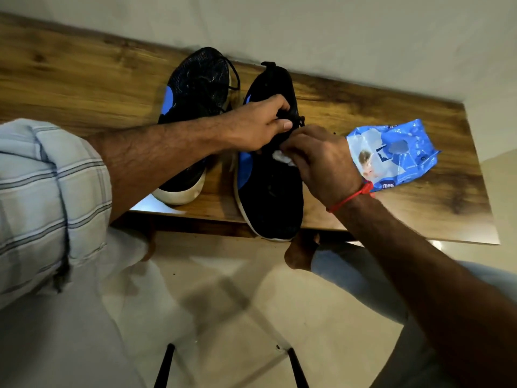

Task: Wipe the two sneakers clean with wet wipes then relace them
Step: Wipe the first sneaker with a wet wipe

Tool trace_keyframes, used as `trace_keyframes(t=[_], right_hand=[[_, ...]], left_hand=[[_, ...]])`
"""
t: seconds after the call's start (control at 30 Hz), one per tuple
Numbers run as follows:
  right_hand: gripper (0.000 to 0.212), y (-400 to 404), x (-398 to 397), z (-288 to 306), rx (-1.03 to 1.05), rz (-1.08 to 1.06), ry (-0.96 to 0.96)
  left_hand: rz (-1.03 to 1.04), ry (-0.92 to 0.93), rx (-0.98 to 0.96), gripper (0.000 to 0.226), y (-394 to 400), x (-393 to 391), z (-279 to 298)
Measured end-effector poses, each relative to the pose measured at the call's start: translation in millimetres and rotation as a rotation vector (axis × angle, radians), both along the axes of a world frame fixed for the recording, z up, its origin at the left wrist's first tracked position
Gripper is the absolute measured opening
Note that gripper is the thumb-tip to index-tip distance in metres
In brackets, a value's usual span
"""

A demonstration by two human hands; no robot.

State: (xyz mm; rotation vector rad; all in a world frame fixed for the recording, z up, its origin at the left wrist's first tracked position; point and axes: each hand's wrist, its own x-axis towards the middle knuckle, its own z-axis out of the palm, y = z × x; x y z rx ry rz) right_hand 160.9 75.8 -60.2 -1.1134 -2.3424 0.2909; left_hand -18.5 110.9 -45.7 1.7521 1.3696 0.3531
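Observation:
Two black sneakers with blue side patches and white soles stand side by side on a wooden table (84,79). The left sneaker (195,88) sits untouched, a loose black lace trailing off its far end. My left hand (257,124) reaches across and pinches the black lace at the tongue of the right sneaker (271,191). My right hand (319,161) hovers over the same sneaker, its fingers curled round a crumpled white wet wipe (281,156) and touching the lace area. A blue wet-wipe pack (397,152) lies to the right.
The table backs onto a pale wall, and its front edge runs just below the sneaker toes. Below it are a light tiled floor, my bare foot (300,252) and black chair legs (163,365).

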Motion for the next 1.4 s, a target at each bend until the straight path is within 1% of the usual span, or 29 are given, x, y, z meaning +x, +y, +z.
trace_keyframes(t=[0.1,0.17,0.27,0.37,0.6,0.67,0.8,0.83,0.9,0.97,1.07,1.13,1.2,1.23,1.27,1.3,1.33,1.4], right_hand=[[0.012,10,0,0,0.019,-0.121,0.081],[0.012,15,0,3,0.014,-0.15,0.083],[0.008,12,1,4,-0.013,-0.084,0.03],[0.001,-6,10,0,-0.072,0.016,-0.054],[0.008,-27,25,8,-0.234,0.216,-0.296],[0.008,-21,20,11,-0.18,0.182,-0.24],[0.009,2,4,9,-0.026,-0.143,0.064],[0.01,7,0,9,-0.001,-0.197,0.106],[0.01,12,-7,9,0.022,-0.219,0.125],[0.009,12,-9,10,0.027,-0.172,0.079],[0.006,0,-4,11,-0.062,-0.024,-0.062],[0.006,-11,-2,16,-0.17,0.104,-0.247],[0.011,-21,-2,23,-0.321,0.21,-0.498],[0.013,-22,-2,26,-0.372,0.237,-0.567],[0.014,-22,-3,29,-0.395,0.236,-0.553],[0.013,-19,-4,32,-0.399,0.193,-0.456],[0.012,-15,-4,34,-0.385,0.105,-0.308],[0.011,-5,-6,31,-0.264,-0.113,-0.015]], left_hand=[[0.013,-0.002,-0.028,0.034,-1,0,5],[0.033,-0.009,-0.026,0.033,-3,-1,6],[0.06,-0.045,-0.047,0.029,-6,-2,6],[0.058,-0.039,-0.046,0.027,-6,-1,5],[0.043,-0.074,-0.085,0.033,-1,-4,1],[0.047,-0.077,-0.091,0.032,0,-5,1],[0.058,-0.109,-0.114,0.029,1,-6,0],[0.06,-0.115,-0.116,0.029,2,-6,0],[0.073,-0.132,-0.116,0.028,2,-8,0],[0.091,-0.148,-0.11,0.027,1,-9,1],[0.089,-0.142,-0.1,0.026,-1,-7,0],[0.082,-0.126,-0.103,0.027,-3,-5,1],[0.082,-0.122,-0.107,0.027,-2,-4,2],[0.082,-0.122,-0.108,0.026,-2,-4,2],[0.085,-0.127,-0.108,0.026,-1,-5,2],[0.093,-0.137,-0.109,0.025,0,-6,1],[0.101,-0.15,-0.11,0.024,1,-7,0],[0.103,-0.162,-0.109,0.023,3,-9,-2]])
